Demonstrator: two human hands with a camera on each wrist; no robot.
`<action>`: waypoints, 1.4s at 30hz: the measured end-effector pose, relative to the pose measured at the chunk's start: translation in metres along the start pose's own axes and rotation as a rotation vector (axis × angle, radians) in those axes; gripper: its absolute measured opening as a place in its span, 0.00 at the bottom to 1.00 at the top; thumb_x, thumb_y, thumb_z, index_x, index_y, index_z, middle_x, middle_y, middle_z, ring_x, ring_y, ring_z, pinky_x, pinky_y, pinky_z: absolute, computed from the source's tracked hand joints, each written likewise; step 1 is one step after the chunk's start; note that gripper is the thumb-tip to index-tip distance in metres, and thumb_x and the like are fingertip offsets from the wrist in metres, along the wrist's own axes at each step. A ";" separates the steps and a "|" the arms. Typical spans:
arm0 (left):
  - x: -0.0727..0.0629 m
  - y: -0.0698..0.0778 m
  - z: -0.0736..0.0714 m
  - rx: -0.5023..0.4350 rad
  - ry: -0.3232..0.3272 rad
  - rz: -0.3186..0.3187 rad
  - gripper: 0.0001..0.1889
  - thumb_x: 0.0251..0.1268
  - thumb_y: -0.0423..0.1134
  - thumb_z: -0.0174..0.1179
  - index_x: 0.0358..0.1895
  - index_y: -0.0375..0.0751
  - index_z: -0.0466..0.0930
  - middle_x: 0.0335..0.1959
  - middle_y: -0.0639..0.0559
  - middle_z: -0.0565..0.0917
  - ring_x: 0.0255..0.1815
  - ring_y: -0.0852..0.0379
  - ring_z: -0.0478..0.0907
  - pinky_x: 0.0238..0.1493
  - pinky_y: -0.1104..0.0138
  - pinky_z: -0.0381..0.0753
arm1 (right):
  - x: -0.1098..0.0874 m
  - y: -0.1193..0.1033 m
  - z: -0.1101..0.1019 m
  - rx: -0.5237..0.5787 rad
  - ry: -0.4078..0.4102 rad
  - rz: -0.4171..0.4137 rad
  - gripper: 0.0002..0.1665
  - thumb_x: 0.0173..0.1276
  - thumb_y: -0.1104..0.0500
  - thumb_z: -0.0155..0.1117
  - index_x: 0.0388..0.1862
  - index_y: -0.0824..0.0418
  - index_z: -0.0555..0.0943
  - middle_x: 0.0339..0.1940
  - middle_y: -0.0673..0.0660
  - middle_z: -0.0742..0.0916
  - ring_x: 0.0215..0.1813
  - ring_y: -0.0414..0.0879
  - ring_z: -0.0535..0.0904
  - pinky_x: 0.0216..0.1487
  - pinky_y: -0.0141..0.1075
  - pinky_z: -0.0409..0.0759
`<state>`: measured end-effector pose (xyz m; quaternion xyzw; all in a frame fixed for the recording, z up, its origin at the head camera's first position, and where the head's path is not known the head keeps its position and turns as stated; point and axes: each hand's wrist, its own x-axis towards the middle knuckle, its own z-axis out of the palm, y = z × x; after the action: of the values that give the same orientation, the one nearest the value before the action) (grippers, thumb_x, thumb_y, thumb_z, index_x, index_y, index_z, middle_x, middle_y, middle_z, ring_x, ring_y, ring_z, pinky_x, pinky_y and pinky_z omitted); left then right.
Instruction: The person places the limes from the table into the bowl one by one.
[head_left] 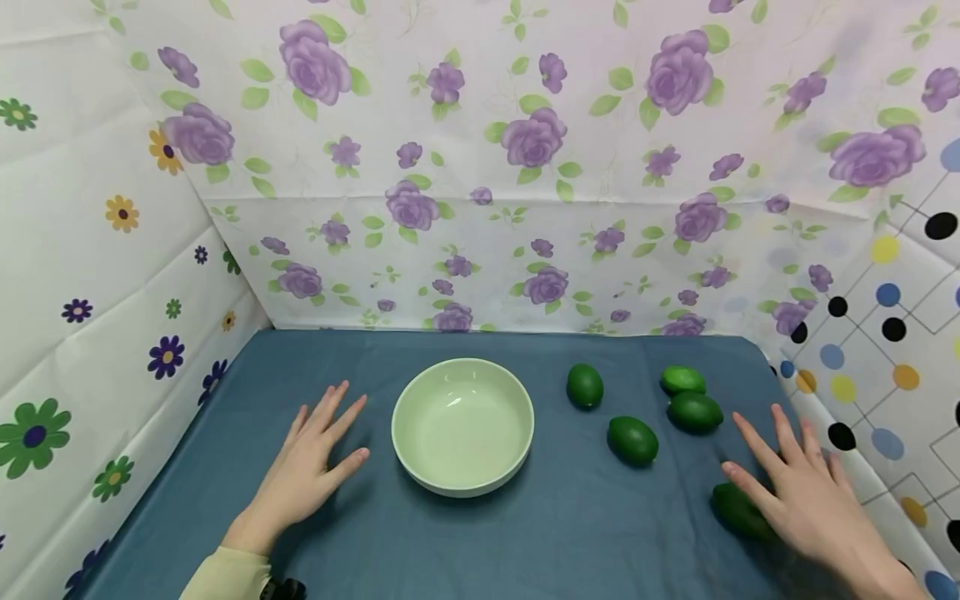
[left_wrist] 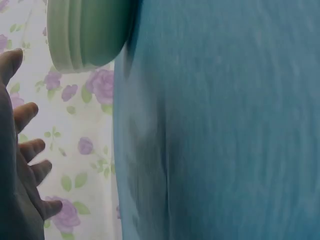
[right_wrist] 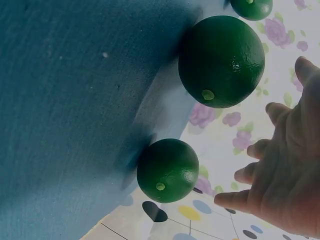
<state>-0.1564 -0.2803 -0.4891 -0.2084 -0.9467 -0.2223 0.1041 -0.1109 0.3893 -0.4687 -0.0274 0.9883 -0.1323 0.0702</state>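
A pale green bowl (head_left: pixel 462 427) stands on the blue cloth, with nothing inside it. My left hand (head_left: pixel 315 467) is spread to the left of the bowl, fingers straight and holding nothing. In the left wrist view the bowl's side (left_wrist: pixel 90 35) shows above the left fingers. Several green limes lie to the right of the bowl, among them one at the back (head_left: pixel 585 387) and one nearer (head_left: pixel 633 441). My right hand (head_left: pixel 813 496) hovers with spread fingers, partly covering the nearest lime (head_left: pixel 733 508). The right wrist view has a large lime (right_wrist: pixel 221 61) in front of that palm.
Two more limes, a lighter one (head_left: pixel 682 380) behind a darker one (head_left: pixel 694 413), lie close together at the right. Blue cloth (head_left: pixel 525 542) covers the table. Flowered sheeting (head_left: pixel 480 183) hangs behind and at the left; dotted sheeting (head_left: pixel 892 375) borders the right edge.
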 end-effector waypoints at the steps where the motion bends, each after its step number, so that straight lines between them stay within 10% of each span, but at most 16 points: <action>1: 0.000 0.001 0.001 -0.012 0.017 0.009 0.41 0.76 0.50 0.69 0.87 0.54 0.60 0.90 0.49 0.49 0.88 0.38 0.48 0.84 0.30 0.46 | 0.000 -0.001 0.000 -0.002 0.002 0.002 0.52 0.83 0.26 0.44 0.92 0.46 0.41 0.85 0.78 0.36 0.78 0.86 0.24 0.64 0.91 0.33; 9: 0.005 0.015 0.007 -0.132 0.131 0.100 0.33 0.72 0.41 0.73 0.78 0.49 0.76 0.83 0.50 0.67 0.78 0.40 0.70 0.70 0.36 0.77 | -0.002 -0.004 -0.002 -0.008 0.027 -0.004 0.52 0.84 0.26 0.44 0.89 0.60 0.58 0.84 0.83 0.49 0.79 0.88 0.40 0.61 0.91 0.52; 17: 0.018 0.025 0.014 -0.277 0.241 0.326 0.27 0.58 0.32 0.81 0.63 0.41 0.89 0.74 0.44 0.79 0.74 0.44 0.75 0.79 0.70 0.70 | -0.008 -0.005 -0.005 0.048 0.028 0.029 0.52 0.83 0.25 0.44 0.87 0.62 0.63 0.84 0.81 0.53 0.74 0.87 0.58 0.55 0.83 0.70; 21: 0.025 0.032 0.015 -0.357 0.221 0.434 0.23 0.55 0.35 0.83 0.57 0.39 0.92 0.69 0.40 0.83 0.73 0.43 0.77 0.81 0.69 0.68 | -0.014 -0.006 -0.005 0.074 0.046 0.023 0.50 0.83 0.26 0.47 0.85 0.61 0.66 0.84 0.80 0.58 0.71 0.86 0.64 0.52 0.79 0.76; 30: 0.032 0.042 0.019 -0.347 0.080 0.399 0.23 0.52 0.40 0.85 0.54 0.44 0.94 0.66 0.45 0.86 0.70 0.43 0.80 0.75 0.67 0.77 | -0.027 -0.008 -0.006 0.065 0.072 -0.009 0.44 0.84 0.31 0.53 0.79 0.64 0.75 0.79 0.82 0.65 0.56 0.75 0.84 0.33 0.46 0.82; 42: 0.034 0.033 0.028 -0.406 0.104 0.446 0.18 0.48 0.39 0.86 0.45 0.43 0.96 0.58 0.43 0.90 0.61 0.45 0.87 0.78 0.57 0.75 | -0.033 -0.004 -0.003 0.042 0.041 -0.002 0.43 0.83 0.29 0.54 0.74 0.63 0.80 0.76 0.83 0.69 0.60 0.79 0.81 0.41 0.65 0.86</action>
<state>-0.1750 -0.2282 -0.4915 -0.4158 -0.8072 -0.3892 0.1549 -0.0785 0.3886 -0.4605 -0.0242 0.9865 -0.1536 0.0505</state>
